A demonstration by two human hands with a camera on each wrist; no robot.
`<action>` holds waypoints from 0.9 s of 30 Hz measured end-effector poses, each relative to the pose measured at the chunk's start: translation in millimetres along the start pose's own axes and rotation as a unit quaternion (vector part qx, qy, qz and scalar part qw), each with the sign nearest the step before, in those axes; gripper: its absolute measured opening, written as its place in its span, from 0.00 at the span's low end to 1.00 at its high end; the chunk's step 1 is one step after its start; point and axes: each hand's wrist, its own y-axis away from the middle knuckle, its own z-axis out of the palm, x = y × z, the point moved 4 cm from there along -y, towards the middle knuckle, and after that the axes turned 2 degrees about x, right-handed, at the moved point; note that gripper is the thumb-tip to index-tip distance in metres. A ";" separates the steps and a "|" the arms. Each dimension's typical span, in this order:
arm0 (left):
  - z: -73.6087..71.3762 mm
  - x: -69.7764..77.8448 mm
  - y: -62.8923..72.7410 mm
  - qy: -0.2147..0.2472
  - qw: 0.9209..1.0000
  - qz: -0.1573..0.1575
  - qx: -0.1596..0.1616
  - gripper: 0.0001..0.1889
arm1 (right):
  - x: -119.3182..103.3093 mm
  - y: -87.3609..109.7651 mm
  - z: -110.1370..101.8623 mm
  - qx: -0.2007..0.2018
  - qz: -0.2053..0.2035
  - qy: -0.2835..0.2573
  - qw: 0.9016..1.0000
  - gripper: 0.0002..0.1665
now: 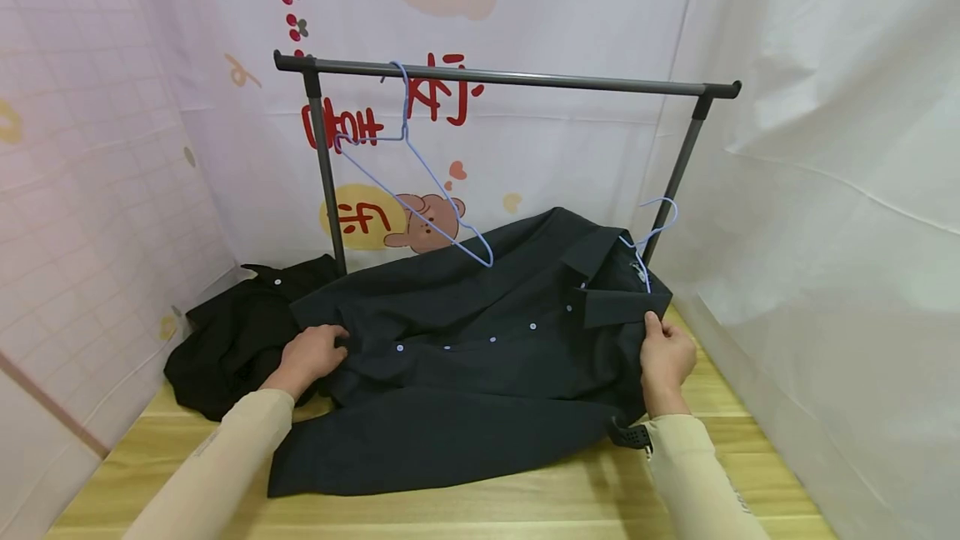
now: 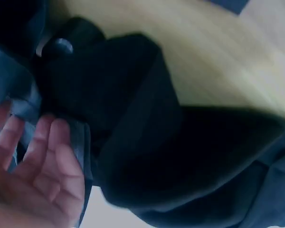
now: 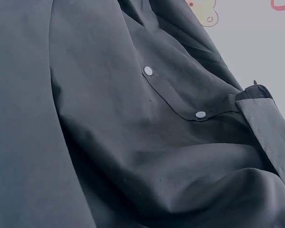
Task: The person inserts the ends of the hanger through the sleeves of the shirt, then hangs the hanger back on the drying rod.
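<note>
A black button-up shirt [image 1: 465, 365] lies spread on the table, collar to the right and hem to the left. My right hand [image 1: 666, 357] pinches the near side of its collar [image 1: 622, 308] between thumb and fingers; this hand is out of sight in the right wrist view, which shows the buttoned front [image 3: 133, 128]. A blue wire hanger [image 1: 638, 246] sits in the neck opening, hook sticking out, its lower part hidden inside the shirt. At the shirt's left end rests my left hand [image 1: 311, 352], its fingers [image 2: 59, 135] loosely bent against the dark cloth.
A grey clothes rack [image 1: 525, 80] stands behind the shirt, and a second blue hanger [image 1: 406, 133] hangs from its bar. Another black garment [image 1: 232, 340] is heaped at the left. Bare wooden tabletop [image 1: 480, 515] shows in front; white printed curtains [image 1: 570, 7] enclose the back and sides.
</note>
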 end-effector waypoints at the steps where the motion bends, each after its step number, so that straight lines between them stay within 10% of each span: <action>1: -4.1 0.0 -1.3 -0.001 1.000 -0.008 0.010 0.14 | -0.8 -0.6 -0.5 0.003 -0.004 0.000 1.000 0.28; 12: -54.0 -2.6 -29.3 0.042 0.983 -0.068 0.165 0.16 | -8.0 -8.0 -4.7 0.012 -0.052 0.036 0.998 0.27; 20: -75.8 15.8 -67.8 0.127 0.971 -0.057 0.193 0.32 | -16.1 -16.7 -8.6 0.005 -0.101 0.070 0.992 0.26; 27: -88.8 29.2 -87.2 0.180 0.959 -0.064 0.208 0.20 | -37.9 -25.7 -15.6 0.009 -0.149 0.092 0.985 0.25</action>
